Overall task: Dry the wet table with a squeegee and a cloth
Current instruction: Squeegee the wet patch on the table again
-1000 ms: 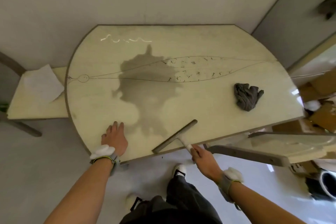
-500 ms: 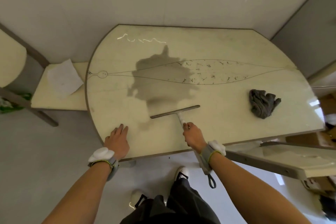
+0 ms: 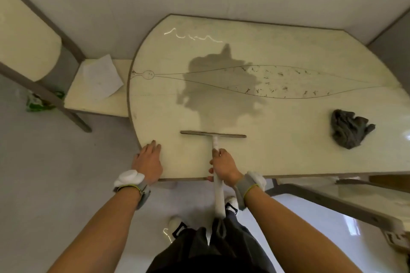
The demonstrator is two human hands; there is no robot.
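So, the pale cream table (image 3: 288,150) with the rounded left end has a big dark wet patch (image 3: 221,82) over its middle. The patch narrows to a little point toward the far edge.

The squeegee (image 3: 213,134), a long grey blade on a white stick handle, sits on the near side of that patch. The blade runs parallel to the near edge, and the lowest tongue of the wet comes right down to it. The handle comes straight back over the near edge and hangs out above the floor.

The right hand (image 3: 224,165) grips the handle just inside the near edge, fingers wrapped round the stick. The left hand (image 3: 148,160) lies palm down at the near-left curve of the table, fingers straight and close together, holding nothing. It's a bit left of the blade's left end, not touching it.

The crumpled dark grey cloth (image 3: 349,128) is off by itself toward the right edge. It's well apart from both the squeegee and the wet patch, with neither hand on it.

Other stuff:
- A thin line drawing (image 3: 288,82), a long leaf shape with a small circle at its left end, crosses the tabletop and runs through the wet patch.
- Just beside the table's left end is a low cream seat (image 3: 95,104) with a white sheet of paper (image 3: 101,77) lying on it.
- A green wrapper (image 3: 37,102) is on the grey floor further left.
- Both wrists have grey bands with a white padded lump on top.
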